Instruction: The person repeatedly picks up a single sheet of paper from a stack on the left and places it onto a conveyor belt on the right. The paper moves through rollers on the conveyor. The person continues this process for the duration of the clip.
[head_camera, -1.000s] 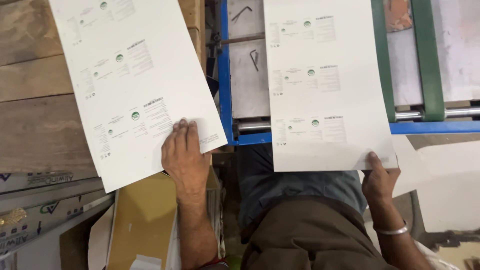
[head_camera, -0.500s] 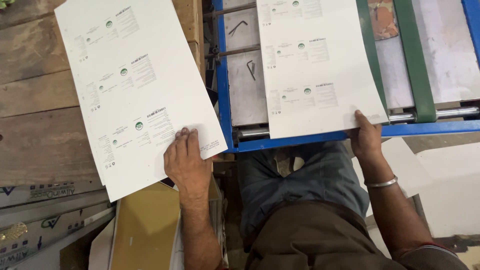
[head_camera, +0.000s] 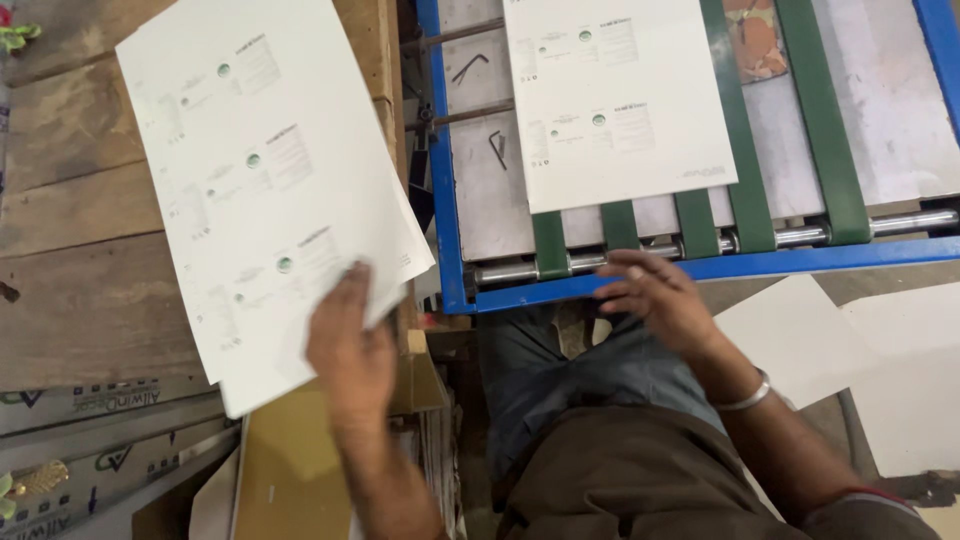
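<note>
My left hand (head_camera: 348, 345) presses on the near corner of a stack of white printed sheets (head_camera: 260, 170) lying on a wooden table (head_camera: 70, 290); the hand is blurred. My right hand (head_camera: 655, 295) hovers empty with fingers spread, at the near blue edge of a machine bed (head_camera: 700, 270). A single white printed sheet (head_camera: 615, 95) lies further up on the green belts (head_camera: 740, 130), apart from that hand. A metal bangle (head_camera: 745, 397) circles the right wrist.
A steel roller (head_camera: 880, 225) runs along the bed's near end. Two bent metal keys (head_camera: 498, 150) lie on the grey plate. Brown cardboard (head_camera: 290, 470) and printed cartons (head_camera: 90, 430) sit below the table. White sheets (head_camera: 870, 350) lie on the floor at right.
The right-hand sheet has left my right hand and travelled up the belts. My right hand has drawn back to the blue edge. My left hand has slid on the stack's corner.
</note>
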